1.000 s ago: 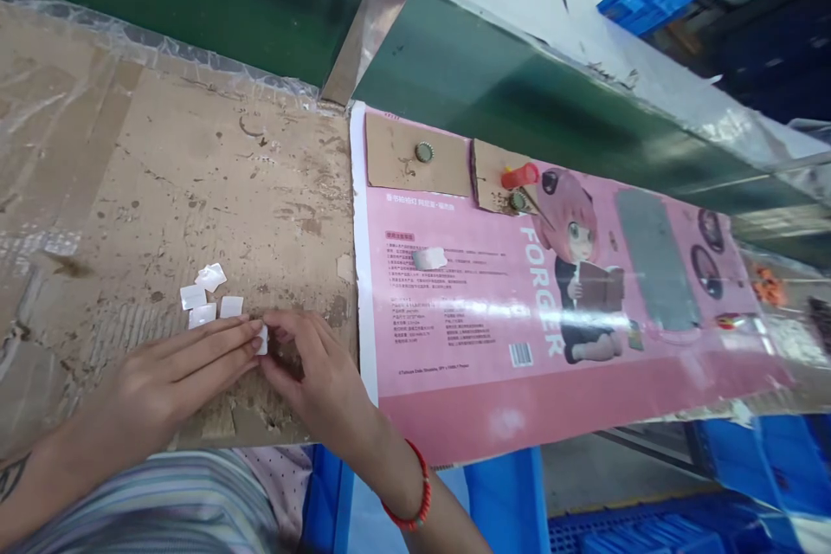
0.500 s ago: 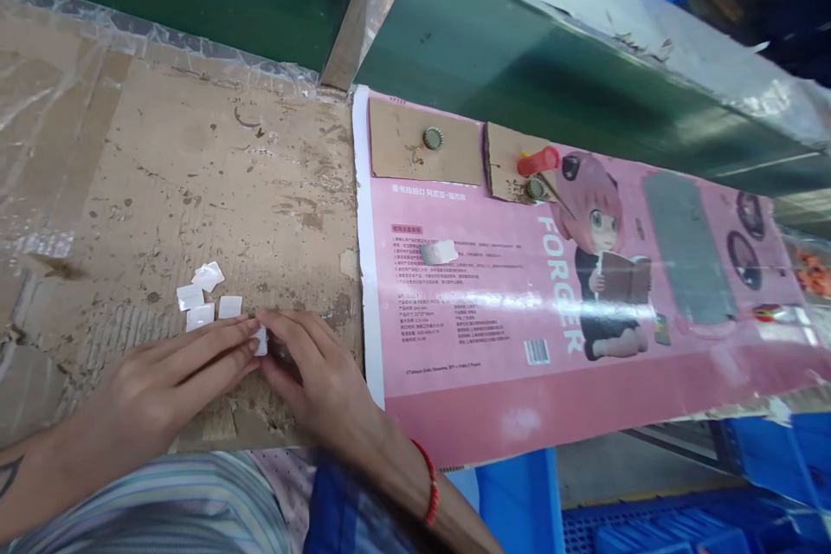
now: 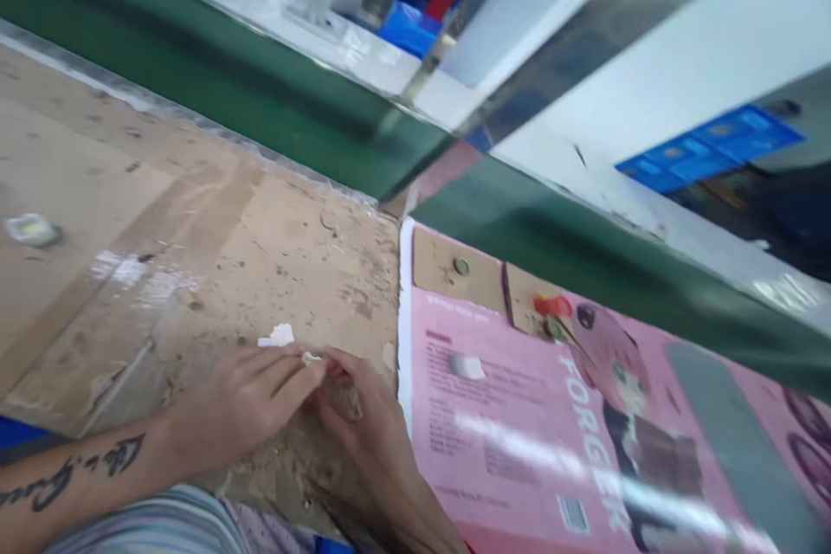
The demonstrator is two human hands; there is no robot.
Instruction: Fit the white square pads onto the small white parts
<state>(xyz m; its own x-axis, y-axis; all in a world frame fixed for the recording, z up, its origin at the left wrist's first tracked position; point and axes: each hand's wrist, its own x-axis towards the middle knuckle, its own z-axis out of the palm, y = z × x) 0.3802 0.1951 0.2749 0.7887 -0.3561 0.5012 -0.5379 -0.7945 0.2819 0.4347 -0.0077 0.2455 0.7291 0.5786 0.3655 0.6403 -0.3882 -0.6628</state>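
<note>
My left hand [image 3: 250,394] and my right hand [image 3: 370,415] meet over the cardboard. Between their pinched fingertips is a small white piece [image 3: 312,357], blurred and mostly covered by fingers. Both hands are closed on it. Just beyond my left fingers, a few more white pieces [image 3: 280,335] lie on the brown cardboard sheet [image 3: 305,251], partly hidden by that hand.
A pink printed sheet [image 3: 480,450] covers the right side. On it are cardboard pads [image 3: 434,264], a bottle cap [image 3: 460,266], a red tube [image 3: 553,305] and a whitish patch [image 3: 467,366]. A green ledge [image 3: 273,95] runs behind. A small whitish lump [image 3: 31,229] lies far left.
The head view has tilted up and left, so everything sits lower and further right, and more background shows. Both hands stay together, pinching the small white piece.
</note>
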